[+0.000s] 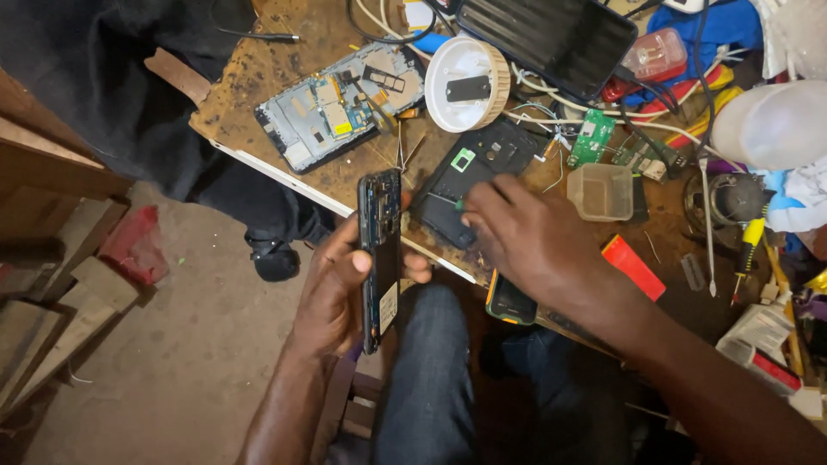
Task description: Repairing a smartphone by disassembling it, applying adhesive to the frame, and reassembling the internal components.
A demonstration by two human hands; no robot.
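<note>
Phone frame [380, 250] gripped upright in left hand [332, 293], just off bench [258, 77] edge, long axis toward bench. Right hand [525, 241] nearer back cover [469, 176] on bench, fingertips pressing it, not gripping.

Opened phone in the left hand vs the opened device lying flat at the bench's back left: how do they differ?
The handheld phone is gripped on edge by the left hand, out past the bench edge; the flat device lies untouched on the workbench.
The handheld phone looks narrow with a dark frame; the flat device is wider, with a pale grey frame.
The flat device shows yellow patches among its parts; the handheld phone's inside reads mostly dark.
Both are open, internals exposed.
</note>
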